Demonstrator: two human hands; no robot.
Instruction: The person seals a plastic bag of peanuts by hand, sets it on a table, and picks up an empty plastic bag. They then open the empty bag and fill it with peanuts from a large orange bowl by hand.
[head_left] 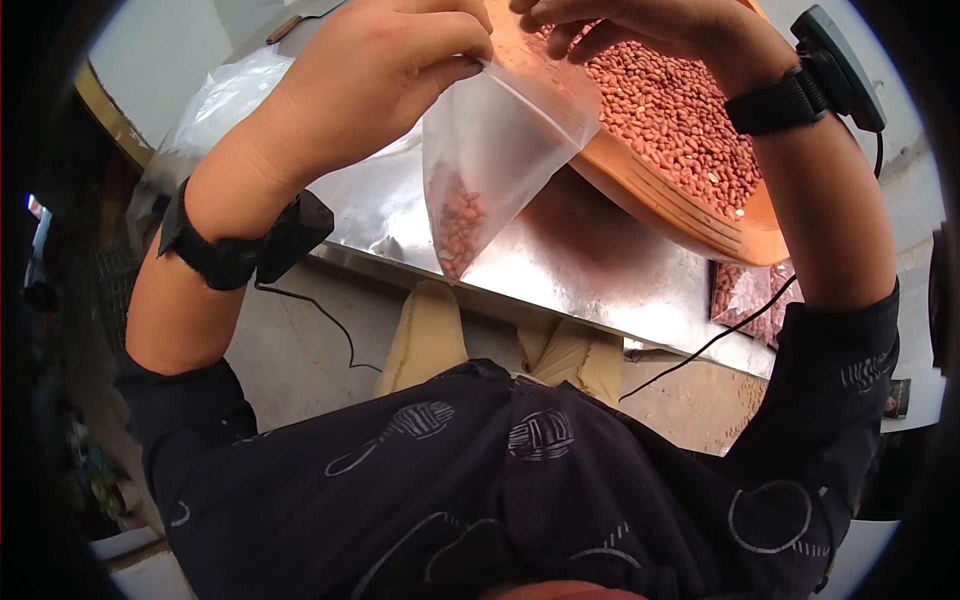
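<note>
A clear plastic bag (500, 150) with some red peanuts (462, 228) in its lower corner hangs over the table's near edge. My left hand (400, 70) pinches the bag's upper edge. At the top, my right hand (640, 22) is over the orange basin (660, 205), its fingers apart and curved, with nothing seen in them. The basin holds many red peanuts (670, 110) and sits tilted to the right of the bag. The fingertips of my right hand lie partly at the frame's top edge.
A shiny metal table (390, 205) lies under the basin. Clear plastic bags (235, 95) lie at the upper left, near a wooden handle (284, 30). A filled peanut bag (742, 292) rests at the right by the table edge. Black cables (690, 358) hang from both wrists.
</note>
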